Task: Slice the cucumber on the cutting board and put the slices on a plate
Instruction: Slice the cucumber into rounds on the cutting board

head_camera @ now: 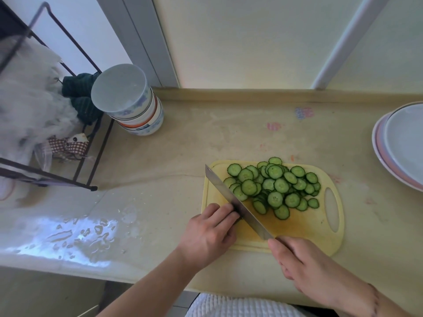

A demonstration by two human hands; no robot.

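A pile of several green cucumber slices (274,186) lies on the yellow cutting board (304,227). My right hand (304,266) grips the handle of a long knife (231,197), whose blade runs diagonally across the board's left side, left of the slices. My left hand (210,234) sits at the board's left edge with curled fingers against the blade; a small dark cucumber end under the fingertips is mostly hidden. White plates (405,145) are stacked at the right edge of the counter.
A stack of bowls (130,101) stands at the back left beside a dark wire rack (57,175) holding cloths and plastic. Water droplets wet the counter (91,234) at the front left. A wall runs behind.
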